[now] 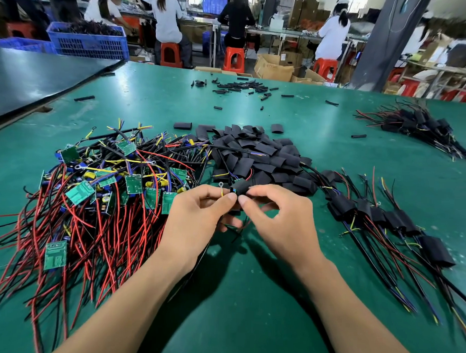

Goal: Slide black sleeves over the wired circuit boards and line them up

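Holding one black sleeve (239,188) with wires trailing from it above the middle of the desk (248,297), the left hand (195,220) pinches a yellow wire (222,193) and the right hand (283,221) pinches the sleeve's end. Bare wired boards (80,192) lie heaped toward the left edge, loose sleeves (265,153) piled just behind the hands, sleeved units (390,218) rowed toward the right edge.

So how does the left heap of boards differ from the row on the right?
The left heap shows bare green boards; the right row has its boards covered by black sleeves. The left heap is a tangle; the right row lies side by side. Both rest on the green table and trail red, black and yellow wires.
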{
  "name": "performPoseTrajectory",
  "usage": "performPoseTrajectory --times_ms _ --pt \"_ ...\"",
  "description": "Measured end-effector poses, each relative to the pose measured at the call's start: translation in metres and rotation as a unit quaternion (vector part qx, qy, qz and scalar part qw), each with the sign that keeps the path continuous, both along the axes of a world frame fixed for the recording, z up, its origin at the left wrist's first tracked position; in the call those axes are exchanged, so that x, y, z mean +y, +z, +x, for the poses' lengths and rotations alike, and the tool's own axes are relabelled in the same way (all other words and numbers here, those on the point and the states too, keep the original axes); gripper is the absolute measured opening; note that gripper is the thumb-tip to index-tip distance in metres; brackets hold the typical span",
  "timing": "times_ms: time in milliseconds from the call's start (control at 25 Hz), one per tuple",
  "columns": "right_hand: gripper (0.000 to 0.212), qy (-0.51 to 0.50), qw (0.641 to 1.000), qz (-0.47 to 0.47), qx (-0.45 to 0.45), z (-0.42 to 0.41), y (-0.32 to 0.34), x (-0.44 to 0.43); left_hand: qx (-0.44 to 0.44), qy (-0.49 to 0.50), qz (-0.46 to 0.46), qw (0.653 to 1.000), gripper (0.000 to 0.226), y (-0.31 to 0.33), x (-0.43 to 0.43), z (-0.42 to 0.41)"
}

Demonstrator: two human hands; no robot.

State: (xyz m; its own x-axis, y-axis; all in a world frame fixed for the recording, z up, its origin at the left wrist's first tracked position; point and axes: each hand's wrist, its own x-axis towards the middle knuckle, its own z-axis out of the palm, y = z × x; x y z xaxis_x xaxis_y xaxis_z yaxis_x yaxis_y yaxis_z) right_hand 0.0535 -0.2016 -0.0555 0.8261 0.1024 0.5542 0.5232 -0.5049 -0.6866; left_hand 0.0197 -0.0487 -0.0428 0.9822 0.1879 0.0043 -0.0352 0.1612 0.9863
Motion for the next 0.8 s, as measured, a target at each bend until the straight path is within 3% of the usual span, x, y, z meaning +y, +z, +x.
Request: performPoseTrajectory --times_ms 280,800 --pt "0.020 0.001 0.996 -0.076 -0.055 -0.0008 -0.0052 0.0035 -0.063 0.084 0.219 0.970 0.012 -0.0059 -0.0039 -0.0020" --pt "0.015 0.021 0.998 -0.061 -0.019 -0.0010 -0.0059 0.0080 -0.087 0.099 0.270 0.954 0.012 -0.0049 -0.0067 -0.0052"
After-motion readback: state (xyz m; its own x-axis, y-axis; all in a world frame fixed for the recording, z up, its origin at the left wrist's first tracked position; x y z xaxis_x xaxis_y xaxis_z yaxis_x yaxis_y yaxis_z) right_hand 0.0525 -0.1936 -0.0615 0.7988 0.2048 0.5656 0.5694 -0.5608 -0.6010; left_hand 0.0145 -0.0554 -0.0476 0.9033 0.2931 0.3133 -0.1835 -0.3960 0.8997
